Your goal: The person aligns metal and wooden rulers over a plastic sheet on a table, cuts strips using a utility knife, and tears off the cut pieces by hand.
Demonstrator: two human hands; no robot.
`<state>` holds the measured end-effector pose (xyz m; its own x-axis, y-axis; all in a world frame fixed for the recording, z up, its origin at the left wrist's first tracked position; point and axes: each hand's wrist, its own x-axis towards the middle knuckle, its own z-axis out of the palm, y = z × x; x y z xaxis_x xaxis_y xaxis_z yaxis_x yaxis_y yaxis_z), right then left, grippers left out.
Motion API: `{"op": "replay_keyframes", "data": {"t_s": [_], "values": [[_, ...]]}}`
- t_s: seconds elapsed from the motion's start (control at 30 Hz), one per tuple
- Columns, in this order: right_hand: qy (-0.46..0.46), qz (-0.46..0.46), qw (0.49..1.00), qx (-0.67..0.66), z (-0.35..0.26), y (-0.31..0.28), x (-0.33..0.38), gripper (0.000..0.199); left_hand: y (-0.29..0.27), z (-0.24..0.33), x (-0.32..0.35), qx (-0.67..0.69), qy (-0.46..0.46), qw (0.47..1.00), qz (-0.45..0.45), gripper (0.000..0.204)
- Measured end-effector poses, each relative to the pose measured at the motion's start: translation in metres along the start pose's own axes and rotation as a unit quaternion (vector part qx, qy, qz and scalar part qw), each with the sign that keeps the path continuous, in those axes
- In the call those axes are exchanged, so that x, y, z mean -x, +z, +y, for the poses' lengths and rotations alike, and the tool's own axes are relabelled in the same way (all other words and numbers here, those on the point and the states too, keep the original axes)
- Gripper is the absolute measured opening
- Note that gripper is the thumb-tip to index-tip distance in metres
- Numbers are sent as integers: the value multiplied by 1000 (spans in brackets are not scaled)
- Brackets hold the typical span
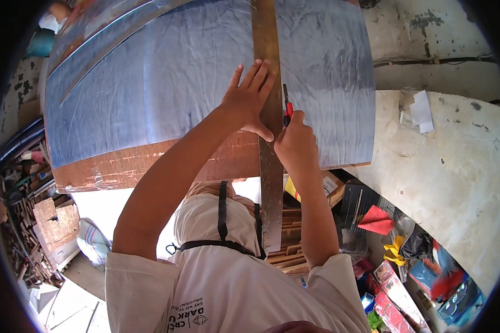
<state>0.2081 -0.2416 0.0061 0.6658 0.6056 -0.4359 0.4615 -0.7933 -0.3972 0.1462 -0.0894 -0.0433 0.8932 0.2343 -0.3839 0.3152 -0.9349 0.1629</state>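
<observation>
Sheeting (pixel 166 83), blue-grey and glossy, lies over a brown board (pixel 144 166) that we take as our landmark; it covers nearly all of the board's top. Left of the board, we see stacked wood offcuts (pixel 53 222) on the floor. Across the board, toward its right part, runs a long metal straightedge (pixel 269 127), its near end overhanging the board's near edge. Our left hand (pixel 250 100) presses flat on the straightedge, fingers spread wide. Just right of the straightedge, our right hand (pixel 294 141) has its fingers closed around a red utility knife (pixel 286 108), blade against the rule's edge. Right of the board stands a pale counter (pixel 450 166).

Risk, in our judgement: if left-hand pressure eases, the straightedge may slip and the cut wander; the blade could also ride over the rule toward the left fingers.
</observation>
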Motion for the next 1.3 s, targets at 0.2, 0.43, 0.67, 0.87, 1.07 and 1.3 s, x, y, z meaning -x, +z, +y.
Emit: {"op": "replay_keyframes", "data": {"t_s": [0.2, 0.43, 0.67, 0.87, 1.07, 1.3], "values": [[-8, -4, 1000, 10, -2, 1, 3, 46, -2, 2, 1, -2, 1, 1000, -6, 152], [0, 16, 1000, 18, -6, 13, 0, 44, -1, 5, -1, -6, 5, 1000, -6, 152], [-4, 1, 1000, 17, -2, 0, -2, 44, 2, 5, -1, -40, -10, 999, 3, 152], [19, -20, 999, 43, 12, 14, 21, 40, -2, 7, 0, -26, -16, 999, -9, 154], [-4, 1, 999, 48, 22, 23, 53, 30, 4, 4, 3, -10, -6, 1000, 6, 152], [42, -19, 999, 20, 29, 25, 84, 32, 1, 5, -2, -13, -2, 1000, 2, 152]]}}
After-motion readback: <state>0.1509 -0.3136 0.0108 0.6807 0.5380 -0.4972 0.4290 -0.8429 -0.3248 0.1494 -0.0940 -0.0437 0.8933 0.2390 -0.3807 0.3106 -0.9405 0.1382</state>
